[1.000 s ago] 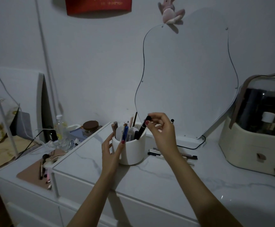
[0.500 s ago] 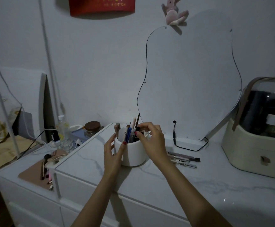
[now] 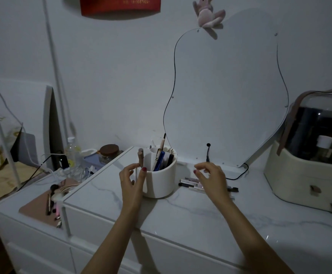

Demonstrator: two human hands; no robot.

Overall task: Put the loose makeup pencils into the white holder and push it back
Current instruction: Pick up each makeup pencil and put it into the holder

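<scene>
The white holder (image 3: 162, 181) stands upright on the marble dresser top (image 3: 191, 212), with several pencils and pens sticking out of it, among them a blue one and a black one. My left hand (image 3: 132, 178) is at the holder's left side, thumb on its rim, fingers spread. My right hand (image 3: 210, 177) hovers empty with fingers apart, right of the holder. It is just above several loose makeup pencils (image 3: 190, 183) lying flat on the top; it hides part of them.
A wavy mirror (image 3: 226, 95) leans against the wall behind, with a black cable (image 3: 238, 176) at its foot. A cream cosmetics case (image 3: 307, 165) stands at the right. Left, a lower shelf holds brushes on a pink mat (image 3: 42, 204), a jar and a bottle.
My right hand dropped the black pen into the holder, let go and moved right, down toward the loose pencils. My left hand stayed at the holder.
</scene>
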